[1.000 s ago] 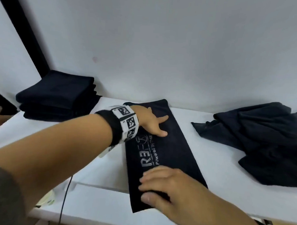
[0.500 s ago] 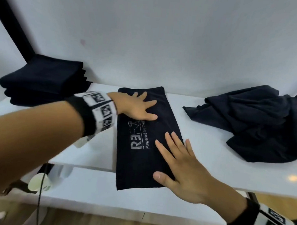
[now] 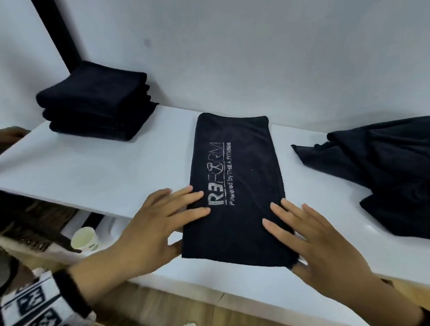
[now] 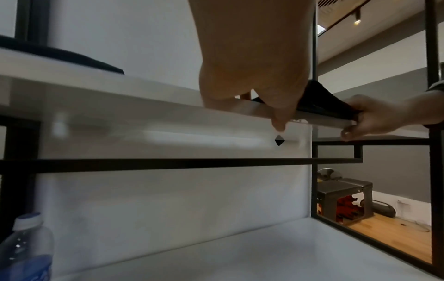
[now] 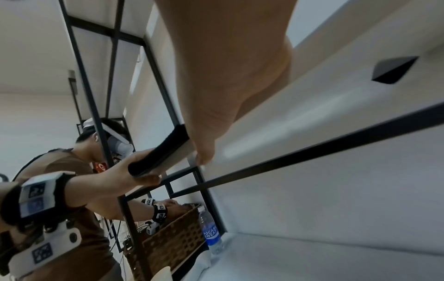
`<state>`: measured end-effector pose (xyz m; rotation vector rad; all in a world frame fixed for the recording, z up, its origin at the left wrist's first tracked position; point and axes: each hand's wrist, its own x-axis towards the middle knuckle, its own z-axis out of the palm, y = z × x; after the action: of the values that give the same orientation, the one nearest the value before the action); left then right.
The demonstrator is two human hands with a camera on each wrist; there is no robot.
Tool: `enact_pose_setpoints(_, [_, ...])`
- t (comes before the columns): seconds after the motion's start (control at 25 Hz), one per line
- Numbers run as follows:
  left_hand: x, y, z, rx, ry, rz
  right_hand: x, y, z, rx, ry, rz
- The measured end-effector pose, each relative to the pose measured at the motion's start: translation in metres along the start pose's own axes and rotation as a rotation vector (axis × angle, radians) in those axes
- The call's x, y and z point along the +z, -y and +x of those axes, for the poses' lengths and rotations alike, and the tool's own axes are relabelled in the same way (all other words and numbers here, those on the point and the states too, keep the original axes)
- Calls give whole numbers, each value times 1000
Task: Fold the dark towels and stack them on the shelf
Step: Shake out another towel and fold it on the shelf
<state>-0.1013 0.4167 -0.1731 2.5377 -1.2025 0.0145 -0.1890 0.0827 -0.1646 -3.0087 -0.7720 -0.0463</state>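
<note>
A dark towel (image 3: pixel 235 178) with a pale logo lies folded into a long strip on the white shelf (image 3: pixel 98 167), its near end hanging just over the front edge. My left hand (image 3: pixel 167 224) holds the near left corner, fingers flat on top and thumb beneath. At the near right corner my right hand (image 3: pixel 314 243) grips the same way. The right wrist view shows the towel's end (image 5: pixel 158 155) pinched by the left hand (image 5: pixel 134 171). In the left wrist view the right hand (image 4: pixel 379 117) clasps the towel (image 4: pixel 324 102). A stack of folded dark towels (image 3: pixel 93 101) stands at the back left.
A heap of unfolded dark towels (image 3: pixel 391 170) lies on the shelf's right. A white wall closes off the back. Below are a paper cup (image 3: pixel 85 238), a water bottle (image 5: pixel 211 232), a wicker basket (image 5: pixel 173 239) and black frame bars (image 4: pixel 168 163). Another person (image 5: pixel 79 165) works nearby.
My left hand came back from the towel's far end to its near left corner. The right hand slid from the towel's middle to the near right corner, and both thumbs went under the edge.
</note>
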Motion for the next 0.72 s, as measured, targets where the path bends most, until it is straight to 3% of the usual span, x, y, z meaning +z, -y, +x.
enact_pose_setpoints(0.08, [0,1,3,-10,-91,-112,-4,-1,1,27,-92,61])
enact_pose_setpoints(0.24, [-22,-11,-8,143,-59,-117,-25,29,-13,89,-168,396])
enact_pose_setpoints(0.32, [-45,-29,-16,123,-33,-334,-53,50,-18,200,-211,622])
enact_pose_setpoints(0.36, [-57,-38,-16,42,-4,-552,-65,55,-16,250,-271,741])
enact_pose_setpoints(0.44, [-77,-51,-2,-171,-78,-889,-83,53,5,385,-394,935])
enact_pose_setpoints(0.52, [-84,-52,30,-357,-158,-912,-86,33,40,572,-413,1039])
enact_pose_setpoints(0.64, [-81,-38,82,-604,-72,-994,-69,-8,87,800,-278,1059])
enact_pose_setpoints(0.72, [-69,-25,104,-671,-22,-879,-55,-24,106,859,-189,956])
